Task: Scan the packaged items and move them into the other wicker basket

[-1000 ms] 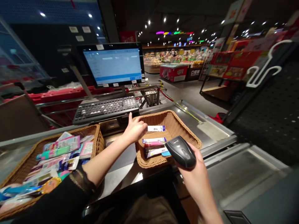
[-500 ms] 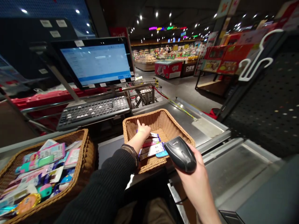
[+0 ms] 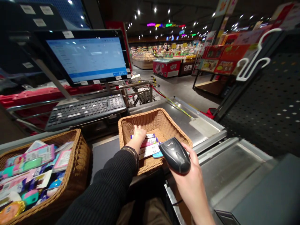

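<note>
My left hand (image 3: 138,133) reaches into the smaller wicker basket (image 3: 174,125) in front of me, its fingers curled down on a flat packet at the top of a small pile of packets (image 3: 150,149). My right hand (image 3: 190,184) is closed round a black handheld barcode scanner (image 3: 174,154), held just over the basket's near right corner with its head pointing toward the packets. A black sleeve covers my left arm.
A larger wicker basket (image 3: 78,156) at the left is heaped with colourful packets. Behind the baskets are a keyboard (image 3: 84,109) and a lit till screen (image 3: 86,56). A steel counter (image 3: 208,126) runs to the right, with a shopping cart (image 3: 140,90) beyond it.
My left hand moved from the basket's far left rim down onto the packets, and its fingers curled. The view shifted right. The scanner hand has barely moved.
</note>
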A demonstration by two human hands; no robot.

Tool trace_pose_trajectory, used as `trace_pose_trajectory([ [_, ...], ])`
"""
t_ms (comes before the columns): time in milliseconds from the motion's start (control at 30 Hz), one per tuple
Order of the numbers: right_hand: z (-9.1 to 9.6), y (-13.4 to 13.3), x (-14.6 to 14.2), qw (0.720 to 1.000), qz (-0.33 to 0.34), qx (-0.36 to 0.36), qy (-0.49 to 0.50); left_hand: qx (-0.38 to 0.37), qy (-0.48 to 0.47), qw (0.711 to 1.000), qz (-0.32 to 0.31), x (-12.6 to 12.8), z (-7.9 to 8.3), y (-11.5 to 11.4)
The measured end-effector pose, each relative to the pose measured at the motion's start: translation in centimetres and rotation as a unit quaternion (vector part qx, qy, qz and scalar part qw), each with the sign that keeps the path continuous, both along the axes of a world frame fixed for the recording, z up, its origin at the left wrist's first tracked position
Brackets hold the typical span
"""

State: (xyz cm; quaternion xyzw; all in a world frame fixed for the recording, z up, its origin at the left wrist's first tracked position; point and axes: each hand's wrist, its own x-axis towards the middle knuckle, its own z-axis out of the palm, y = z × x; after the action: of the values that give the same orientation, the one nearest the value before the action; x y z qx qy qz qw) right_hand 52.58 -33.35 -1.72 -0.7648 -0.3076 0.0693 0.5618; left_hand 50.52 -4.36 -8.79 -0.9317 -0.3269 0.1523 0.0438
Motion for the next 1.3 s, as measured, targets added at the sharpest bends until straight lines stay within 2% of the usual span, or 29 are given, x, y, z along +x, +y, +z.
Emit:
trace_pose_trajectory([
  [133,0.2,0.1,-0.2,1.000,0.004,0.003,0.001,-0.022,-0.008,1.000,0.006,0.7,1.8,-0.6],
  [233,0.2,0.2,-0.7,1.000,0.012,0.008,0.007,-0.035,-0.022,0.999,0.002,0.7,4.4,-1.3],
  [300,0.0,0.4,-1.0,1.000,0.021,0.004,0.001,-0.034,-0.045,0.998,-0.008,-0.2,6.4,-1.9],
  [367,-0.4,0.6,-1.2,0.999,0.038,-0.004,-0.013,-0.020,-0.077,0.997,-0.017,-2.3,8.5,-2.4],
  [467,-0.9,1.1,-1.8,0.997,0.062,-0.011,-0.036,0.028,-0.145,0.988,-0.036,-7.1,10.8,-2.8],
  [600,-0.7,2.2,-3.7,0.991,0.112,-0.007,-0.073,0.088,-0.193,0.977,0.009,-15.5,12.3,-2.3],
  [833,1.3,3.4,-8.3,0.985,0.163,0.002,-0.060,0.151,-0.177,0.958,0.170,-32.3,12.7,0.6],
  [933,1.6,3.8,-9.5,0.983,0.179,0.007,-0.037,0.164,-0.133,0.946,0.248,-39.7,12.3,2.1],
  [1033,1.7,4.2,-10.3,0.981,0.190,0.008,-0.035,0.160,-0.114,0.931,0.307,-45.5,11.4,2.9],
  [1133,1.9,4.6,-11.1,0.978,0.205,0.008,-0.044,0.134,-0.094,0.931,0.326,-48.6,10.2,3.4],
  [1300,2.4,4.9,-12.1,0.973,0.220,0.011,-0.064,0.119,-0.085,0.937,0.317,-49.8,8.5,4.5],
])
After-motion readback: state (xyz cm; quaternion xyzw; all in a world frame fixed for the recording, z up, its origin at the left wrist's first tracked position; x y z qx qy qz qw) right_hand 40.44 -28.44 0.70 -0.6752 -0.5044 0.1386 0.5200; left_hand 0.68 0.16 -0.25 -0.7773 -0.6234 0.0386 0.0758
